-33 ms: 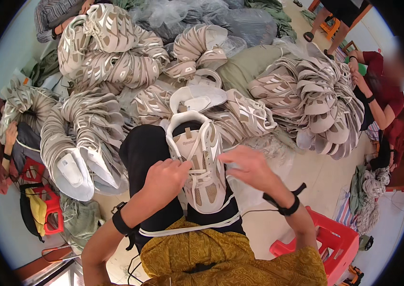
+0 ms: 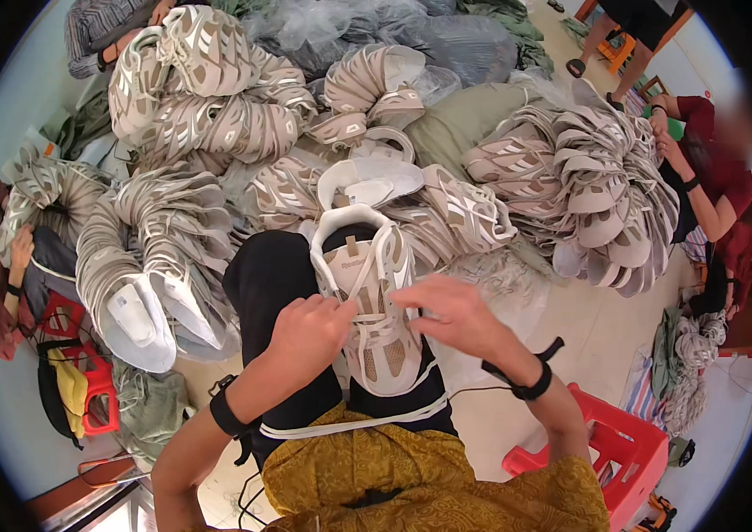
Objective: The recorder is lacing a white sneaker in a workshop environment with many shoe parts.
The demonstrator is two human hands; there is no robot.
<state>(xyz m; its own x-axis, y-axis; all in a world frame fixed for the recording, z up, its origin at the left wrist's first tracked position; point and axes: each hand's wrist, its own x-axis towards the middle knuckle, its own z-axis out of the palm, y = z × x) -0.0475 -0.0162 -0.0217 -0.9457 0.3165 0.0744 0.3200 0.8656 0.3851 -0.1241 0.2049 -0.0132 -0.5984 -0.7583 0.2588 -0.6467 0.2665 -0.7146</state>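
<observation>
A beige and white sneaker upper (image 2: 385, 359) without a sole lies across my thighs, its toe toward me and its padded collar away. Pale laces cross its tongue. My left hand (image 2: 312, 332) is closed at the upper's left edge, with a lace at its fingertips. My right hand (image 2: 456, 315) reaches in from the right; its bent fingers touch or nearly touch the eyelet edge, with a gap between them and the thumb. A bundle of white laces (image 2: 349, 432) stretches across my lap below the toe.
Stacks of nested uppers (image 2: 172, 239) stand ahead to the left, and a large heap (image 2: 607, 177) lies at the right. A red plastic stool (image 2: 615, 448) is beside me at the right. A person in dark red (image 2: 704, 177) handles pieces at the far right; other people sit at the left.
My right hand has moved left, from beside the upper to its eyelet edge. The left hand and the upper have barely moved.
</observation>
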